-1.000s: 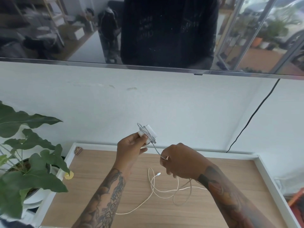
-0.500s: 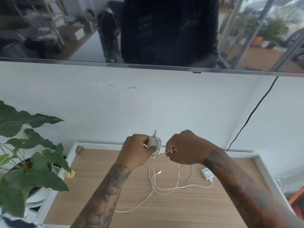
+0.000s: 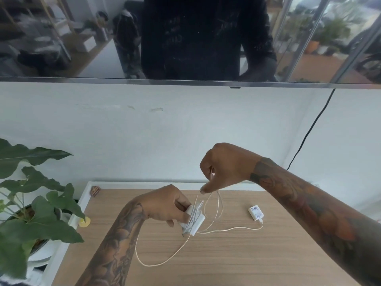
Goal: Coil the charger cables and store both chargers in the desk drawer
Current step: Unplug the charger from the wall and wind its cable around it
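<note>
At frame centre, a white charger block with cable turns wrapped round it sits pinched in the left hand. Above it, the right hand has its fingers gripping the thin cable. A second charger lies right of centre on the wooden counter, its cable looping across. A leafy plant fills the lower left.

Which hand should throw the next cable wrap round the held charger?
Right. The right hand already pinches the thin white cable above the small white charger block, while the left hand is fully occupied gripping that block.
</note>
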